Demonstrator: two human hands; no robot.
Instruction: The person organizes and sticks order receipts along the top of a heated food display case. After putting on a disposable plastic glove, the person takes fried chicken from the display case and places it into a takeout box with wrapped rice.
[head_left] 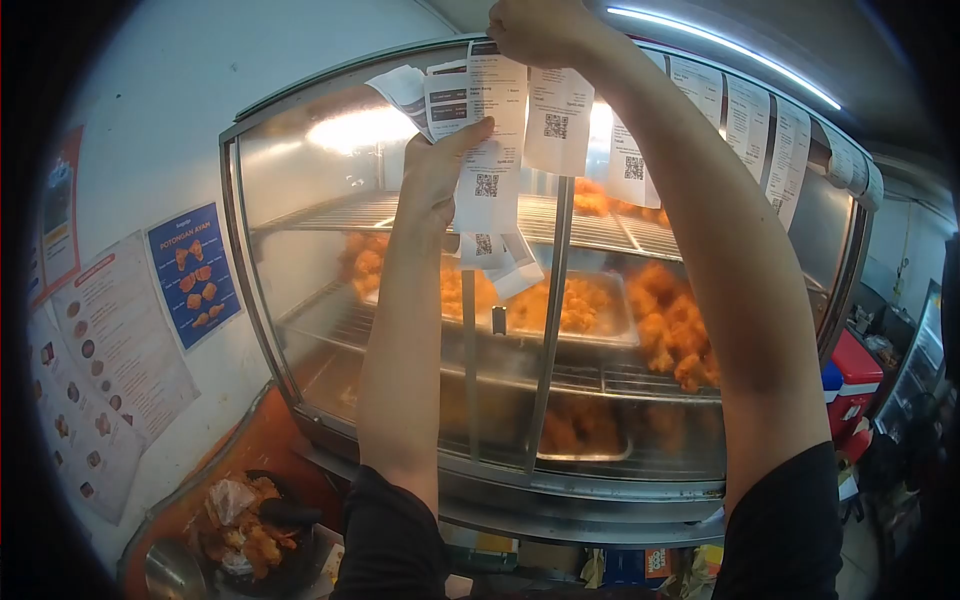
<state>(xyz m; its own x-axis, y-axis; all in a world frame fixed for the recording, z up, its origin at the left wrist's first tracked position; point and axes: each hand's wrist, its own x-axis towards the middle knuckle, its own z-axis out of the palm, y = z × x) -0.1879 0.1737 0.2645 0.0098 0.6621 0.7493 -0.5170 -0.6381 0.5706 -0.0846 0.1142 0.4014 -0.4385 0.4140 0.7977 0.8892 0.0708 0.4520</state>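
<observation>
The display cabinet (600, 495) stands before you at twelve; receipts (557, 100) hang across its upper front from eleven to two; inside, a tray (600, 338) rests on the middle rack (580, 380), fried pieces (660, 320) in it and to its right; posters (195, 275) hang at nine; a cooler box (855, 365) sits just past three; heaped food (240, 530) lies between seven and eight.

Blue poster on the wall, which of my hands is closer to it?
Left. Your left hand is to the right of the blue poster, holding receipts; your right hand is higher and farther right, by the top edge of the display case.
</observation>
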